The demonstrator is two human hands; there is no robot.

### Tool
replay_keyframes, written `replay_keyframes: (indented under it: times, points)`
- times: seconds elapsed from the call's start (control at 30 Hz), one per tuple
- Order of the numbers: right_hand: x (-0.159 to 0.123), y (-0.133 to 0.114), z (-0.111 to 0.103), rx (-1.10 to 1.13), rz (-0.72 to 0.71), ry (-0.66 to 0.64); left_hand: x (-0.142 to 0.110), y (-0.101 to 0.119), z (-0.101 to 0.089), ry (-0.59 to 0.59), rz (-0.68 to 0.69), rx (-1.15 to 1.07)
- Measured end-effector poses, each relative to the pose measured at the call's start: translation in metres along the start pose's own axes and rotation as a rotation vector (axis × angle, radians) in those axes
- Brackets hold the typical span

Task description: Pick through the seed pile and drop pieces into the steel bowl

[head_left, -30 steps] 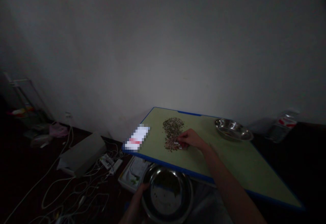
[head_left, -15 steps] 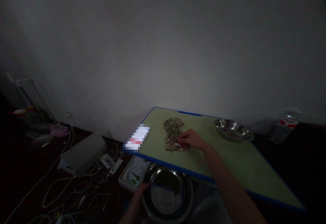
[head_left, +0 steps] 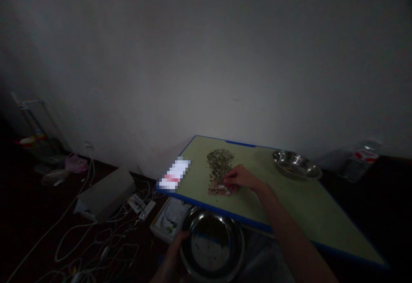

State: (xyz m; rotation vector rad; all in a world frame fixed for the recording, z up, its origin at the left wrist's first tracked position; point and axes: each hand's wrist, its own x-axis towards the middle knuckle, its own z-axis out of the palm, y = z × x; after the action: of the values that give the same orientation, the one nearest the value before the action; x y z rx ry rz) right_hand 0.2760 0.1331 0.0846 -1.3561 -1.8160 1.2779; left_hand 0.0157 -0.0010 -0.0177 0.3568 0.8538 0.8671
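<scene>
My left hand grips the left rim of a shiny metal bowl, held below the front edge of the pale green tabletop. Dark bits lie inside the bowl. On the tabletop a patch of small dark seed-like grains is spread out. My right hand is closed at the near end of that patch, its fingertips pinched together. Below the fingers lies a flat pinkish piece with grains on it; small whitish spots show by the fingertips. What the pinch holds is too dark and small to make out.
A second metal bowl stands at the tabletop's right back. A lit, blurred phone-like screen lies at the left corner. Under the front edge is a white tray. Cables and a grey box are on the floor; a clear container stands right.
My right hand has shifted slightly, and more of the pinkish piece shows beneath its fingers, with fewer grains over it. The left hand and its bowl stay nearly still.
</scene>
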Motion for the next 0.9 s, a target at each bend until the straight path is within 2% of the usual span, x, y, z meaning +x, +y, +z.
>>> replay_keyframes:
  times: [0.13,0.43,0.63,0.9]
  points:
    - [0.004,0.003,-0.001,-0.028,-0.001,0.04,0.0,0.001,0.0,-0.004,-0.001,0.034]
    - [0.009,0.007,-0.013,-0.209,-0.094,0.296,-0.006,0.007,0.003,-0.015,-0.029,0.064]
    - [-0.003,-0.007,-0.009,-0.08,-0.117,0.165,0.0,0.005,0.002,-0.029,-0.036,0.043]
    - [-0.043,-0.016,0.024,-0.146,-0.16,0.08,-0.002,-0.001,-0.001,0.011,-0.03,0.03]
